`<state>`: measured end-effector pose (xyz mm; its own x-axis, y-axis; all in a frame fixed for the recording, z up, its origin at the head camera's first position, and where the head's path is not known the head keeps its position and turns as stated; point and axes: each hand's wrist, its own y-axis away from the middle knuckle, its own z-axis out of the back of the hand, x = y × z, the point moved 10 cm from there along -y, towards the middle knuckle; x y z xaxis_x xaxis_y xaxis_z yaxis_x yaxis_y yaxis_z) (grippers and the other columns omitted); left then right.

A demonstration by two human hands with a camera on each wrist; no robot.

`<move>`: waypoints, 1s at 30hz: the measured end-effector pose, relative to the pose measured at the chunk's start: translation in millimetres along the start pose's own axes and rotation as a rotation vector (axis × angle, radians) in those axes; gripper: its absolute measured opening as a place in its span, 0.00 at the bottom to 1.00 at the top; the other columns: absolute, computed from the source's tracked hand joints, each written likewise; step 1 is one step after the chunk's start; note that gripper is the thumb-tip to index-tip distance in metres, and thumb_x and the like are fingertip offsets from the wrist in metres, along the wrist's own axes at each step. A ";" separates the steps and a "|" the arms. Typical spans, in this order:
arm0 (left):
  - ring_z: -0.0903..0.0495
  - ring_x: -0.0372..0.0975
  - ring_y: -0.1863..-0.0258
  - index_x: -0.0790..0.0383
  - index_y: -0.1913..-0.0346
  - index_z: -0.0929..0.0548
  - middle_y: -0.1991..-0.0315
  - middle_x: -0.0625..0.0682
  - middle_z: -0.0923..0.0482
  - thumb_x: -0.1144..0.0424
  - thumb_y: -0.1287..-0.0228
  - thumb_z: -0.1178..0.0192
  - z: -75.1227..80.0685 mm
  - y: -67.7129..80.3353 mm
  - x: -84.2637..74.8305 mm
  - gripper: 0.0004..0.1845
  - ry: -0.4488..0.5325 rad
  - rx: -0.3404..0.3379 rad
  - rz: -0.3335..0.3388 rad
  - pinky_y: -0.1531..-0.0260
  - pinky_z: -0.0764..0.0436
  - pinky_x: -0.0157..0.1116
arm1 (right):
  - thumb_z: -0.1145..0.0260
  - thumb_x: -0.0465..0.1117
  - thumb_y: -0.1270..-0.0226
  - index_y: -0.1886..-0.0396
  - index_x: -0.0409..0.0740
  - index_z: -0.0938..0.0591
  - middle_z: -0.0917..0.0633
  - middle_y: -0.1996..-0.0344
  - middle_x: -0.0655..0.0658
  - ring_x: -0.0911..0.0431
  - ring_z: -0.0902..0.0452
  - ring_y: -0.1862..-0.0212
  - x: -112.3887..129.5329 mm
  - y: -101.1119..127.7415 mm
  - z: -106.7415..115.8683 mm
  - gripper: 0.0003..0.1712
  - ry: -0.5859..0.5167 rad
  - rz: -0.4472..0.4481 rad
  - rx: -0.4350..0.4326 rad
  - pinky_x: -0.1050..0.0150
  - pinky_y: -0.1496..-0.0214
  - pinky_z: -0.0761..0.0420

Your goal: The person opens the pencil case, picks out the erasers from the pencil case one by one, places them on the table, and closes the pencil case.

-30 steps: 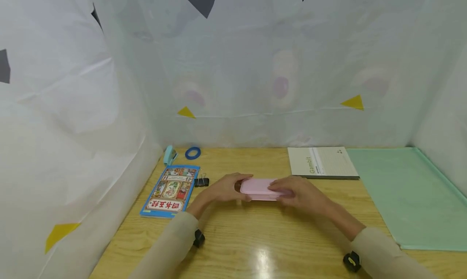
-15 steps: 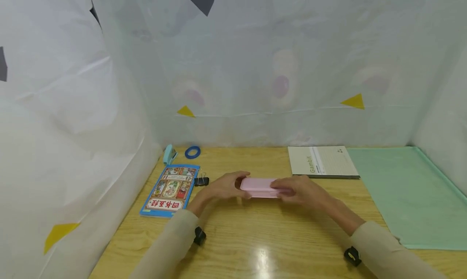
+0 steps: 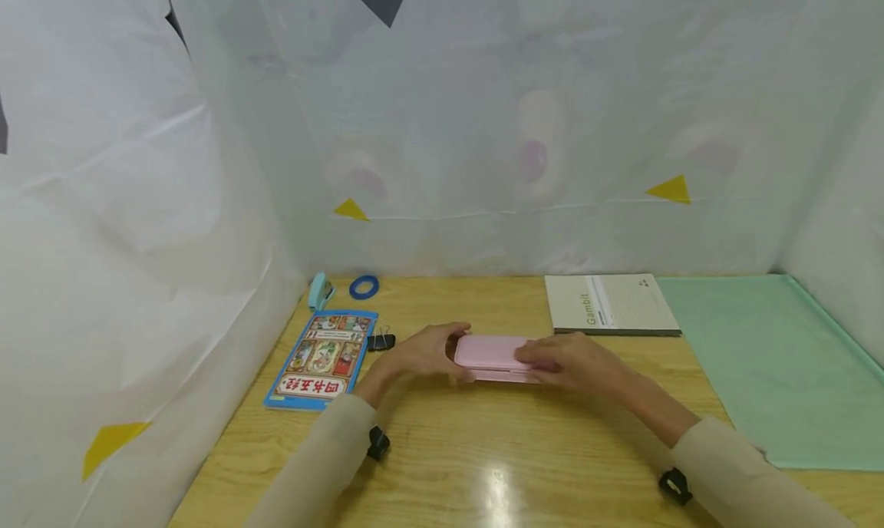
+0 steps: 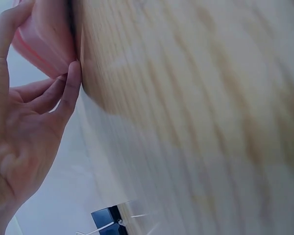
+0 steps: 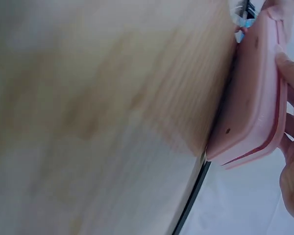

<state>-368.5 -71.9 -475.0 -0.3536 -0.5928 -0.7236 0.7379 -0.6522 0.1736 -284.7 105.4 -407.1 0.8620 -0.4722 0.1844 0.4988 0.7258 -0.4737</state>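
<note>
A pink pencil case [image 3: 489,351] lies lengthwise between both hands at mid table, its rounded lid uppermost. Its left end is gripped by my left hand [image 3: 427,353], thumb on the near side and fingers round the far corner. My right hand [image 3: 576,361] holds the right end, fingertips over the lid and thumb at the front edge. In the right wrist view, a narrow dark-pink gap shows between lid and base of the pencil case [image 5: 247,95]. The left wrist view shows the fingertips [image 4: 73,73] at the case's lower edge, close to the tabletop. The case's contents are hidden.
Left of the hands lie a blue-edged book [image 3: 321,359] and a black binder clip [image 3: 381,342]. Behind them are a light-blue stapler [image 3: 321,292] and a blue tape roll [image 3: 364,287]. A notebook [image 3: 613,304] lies at the back right, beside a green tray [image 3: 780,374].
The pencil case's front seam looks slightly wider than before. My right hand has shifted a little to the right; my left hand stays about where it was.
</note>
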 end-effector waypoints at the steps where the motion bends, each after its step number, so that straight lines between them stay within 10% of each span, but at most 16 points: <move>1: 0.25 0.39 0.37 0.61 0.18 0.41 0.28 0.51 0.28 0.44 0.47 0.21 0.0 -0.2 -0.3 0.59 -0.015 0.004 -0.002 0.35 0.26 0.42 | 0.23 0.40 0.35 0.46 0.45 0.10 0.09 0.51 0.47 0.52 0.12 0.49 -0.5 1.4 1.0 0.18 0.002 -0.008 -0.001 0.54 0.50 0.13; 17: 0.22 0.36 0.50 0.59 0.15 0.55 0.38 0.50 0.24 0.44 0.56 0.15 -7.3 5.4 -6.6 0.72 -0.106 0.015 -0.047 0.46 0.21 0.39 | 0.24 0.31 0.39 0.51 0.45 0.09 0.09 0.60 0.53 0.64 0.15 0.62 -35.7 29.9 50.4 0.16 -0.026 -0.162 -0.137 0.59 0.62 0.14; 24: 0.24 0.43 0.35 0.55 0.19 0.48 0.30 0.53 0.30 0.62 0.51 0.16 -16.2 9.4 -21.3 0.61 0.104 0.052 -0.251 0.36 0.24 0.38 | 0.29 0.37 0.28 0.48 0.48 0.09 0.09 0.55 0.51 0.60 0.12 0.56 -67.4 40.6 48.0 0.12 -0.175 -0.393 -0.136 0.56 0.55 0.13; 30: 0.30 0.45 0.28 0.45 0.15 0.62 0.26 0.54 0.34 0.62 0.43 0.20 -9.7 18.5 -5.4 0.67 0.142 -0.014 -0.127 0.31 0.28 0.41 | 0.38 0.45 0.19 0.40 0.49 0.13 0.11 0.48 0.45 0.54 0.13 0.49 -95.9 54.4 45.1 0.15 -0.358 -0.587 -0.167 0.58 0.48 0.15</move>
<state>-347.4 -76.2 -474.4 -0.3605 -0.4323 -0.8265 0.7008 -0.7103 0.0659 -336.2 212.7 -411.7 0.4456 -0.5477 0.7081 0.8946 0.3018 -0.3296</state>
